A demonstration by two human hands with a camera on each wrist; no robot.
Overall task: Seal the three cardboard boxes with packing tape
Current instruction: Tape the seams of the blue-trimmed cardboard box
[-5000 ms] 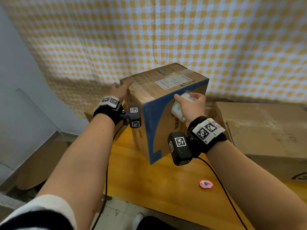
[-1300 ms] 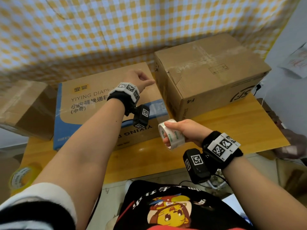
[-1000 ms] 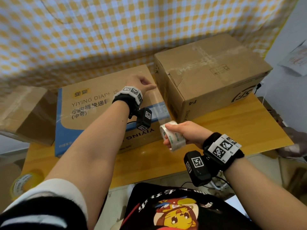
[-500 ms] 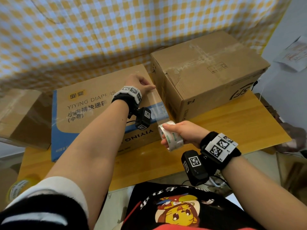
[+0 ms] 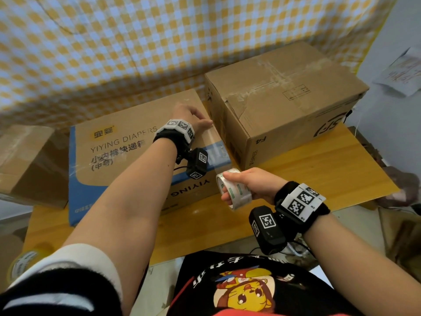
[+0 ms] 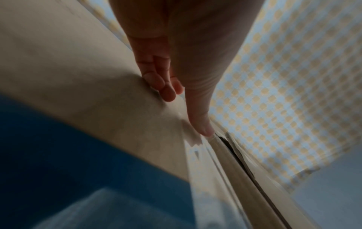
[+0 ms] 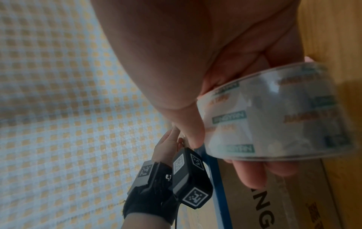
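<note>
At the near edge of the wooden table [image 5: 296, 179], the right hand [image 5: 252, 183] is grasping a roll of clear packing tape [image 5: 234, 190], fingers hooked through the core and thumb lying across the printed outer face; the roll is glossy, with green and orange lettering showing through. A transparent strip is running from it up onto the diaper box [image 5: 127, 153], which is lying flat, blue-edged, smooth printed cardboard. Further in, the left hand [image 5: 189, 117] is resting on the right end of that box top, fingers straight and relaxed, thumb pressing the tape end down beside the flap seam; in the left wrist view the seam is showing as a dark gap just beyond the thumb tip. Judged step: a strip is being laid along this box's right end, anchored but not yet cut. Next move probably calls for drawing the roll down over the near face under tension, smoothing, then severing; no cutter is showing. Beyond, to the right, the larger plain box [image 5: 284, 99] is sitting with dull, wrinkled tape crossing its top. Far left, a third box [image 5: 25, 165] is partly overhanging the table. Behind everything, checked yellow cloth [image 5: 159, 42] is hanging.
</note>
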